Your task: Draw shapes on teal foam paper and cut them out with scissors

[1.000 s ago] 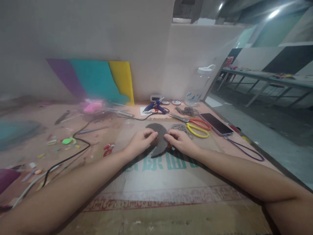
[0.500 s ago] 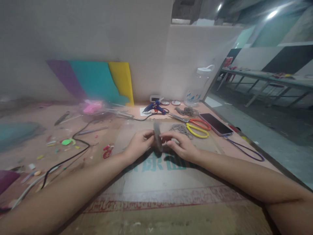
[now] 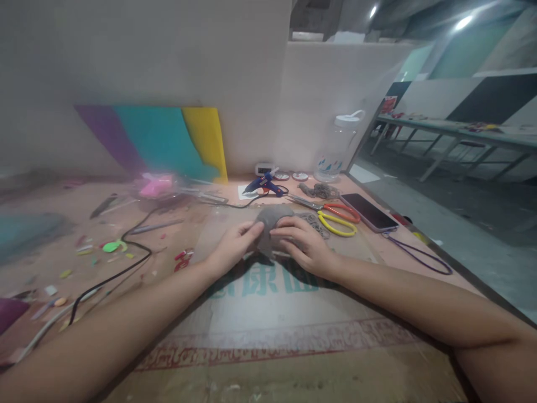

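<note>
A: Hand status?
B: Left hand (image 3: pixel 237 243) pinches the curved gray piece (image 3: pixel 274 212) at its left side, thumb on the near face. Right hand (image 3: pixel 304 243) has bent fingers against the right side; can't tell if it grips or only touches.
A: Piece location?
B: Between the 2 hands, over the printed cardboard sheet (image 3: pixel 260 322), toward that sheet's far edge.
A: Rest of the tabletop (image 3: pixel 165 252)?
B: Hot glue gun (image 3: pixel 264 183) near the far edge, beyond the piece. Clear water bottle (image 3: pixel 335 148) upright at the far right corner. Smartphone (image 3: pixel 369 211) flat along the right edge, screen dark.
A: Scissors?
B: 1 pair of scissors (image 3: pixel 319 207), between piece and phone, 1 red handle, 1 yellow, tips away from the right edge. 2 gray yarn bundles (image 3: pixel 319 191) sit just beside them, 1 on each side.
</note>
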Motion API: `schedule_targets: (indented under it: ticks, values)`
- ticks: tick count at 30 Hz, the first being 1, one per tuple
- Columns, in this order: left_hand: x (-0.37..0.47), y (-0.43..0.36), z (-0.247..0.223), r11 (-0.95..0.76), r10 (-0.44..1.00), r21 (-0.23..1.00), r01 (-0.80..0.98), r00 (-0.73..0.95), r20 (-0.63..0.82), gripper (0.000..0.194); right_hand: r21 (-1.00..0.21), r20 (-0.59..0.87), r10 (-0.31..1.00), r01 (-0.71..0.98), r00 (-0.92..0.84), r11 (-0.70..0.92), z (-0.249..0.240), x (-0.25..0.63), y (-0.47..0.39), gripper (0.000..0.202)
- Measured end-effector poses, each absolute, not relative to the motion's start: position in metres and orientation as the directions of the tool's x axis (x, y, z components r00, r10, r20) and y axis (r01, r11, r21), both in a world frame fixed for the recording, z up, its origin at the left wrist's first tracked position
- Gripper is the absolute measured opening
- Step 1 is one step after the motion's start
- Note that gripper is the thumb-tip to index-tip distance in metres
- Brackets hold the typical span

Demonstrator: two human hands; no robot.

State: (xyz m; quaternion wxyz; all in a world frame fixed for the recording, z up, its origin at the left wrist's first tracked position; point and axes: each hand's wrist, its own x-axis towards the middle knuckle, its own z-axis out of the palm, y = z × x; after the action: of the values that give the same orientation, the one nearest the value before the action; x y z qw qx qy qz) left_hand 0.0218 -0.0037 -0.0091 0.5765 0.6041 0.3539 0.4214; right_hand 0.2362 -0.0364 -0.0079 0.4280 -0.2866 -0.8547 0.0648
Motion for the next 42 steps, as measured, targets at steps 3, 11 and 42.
schedule_targets:
  ticks: [3,11,42]
  values:
    - [0.023,-0.004,-0.006,-0.088,0.925,0.996,-0.032,0.368,0.094,0.049,-0.545,0.654,0.681,0.419,-0.329,0.726,-0.007,0.236,-0.034,0.013]
    - [0.027,-0.006,-0.007,-0.038,0.917,0.999,0.002,0.398,0.034,0.046,-0.834,0.407,0.909,0.368,-0.093,0.411,-0.005,0.244,-0.018,0.042]
    - [0.03,-0.01,-0.023,-0.104,0.888,0.994,-0.029,0.447,0.106,0.047,-0.397,0.706,0.582,0.456,-0.402,0.796,-0.019,0.238,-0.023,0.01]
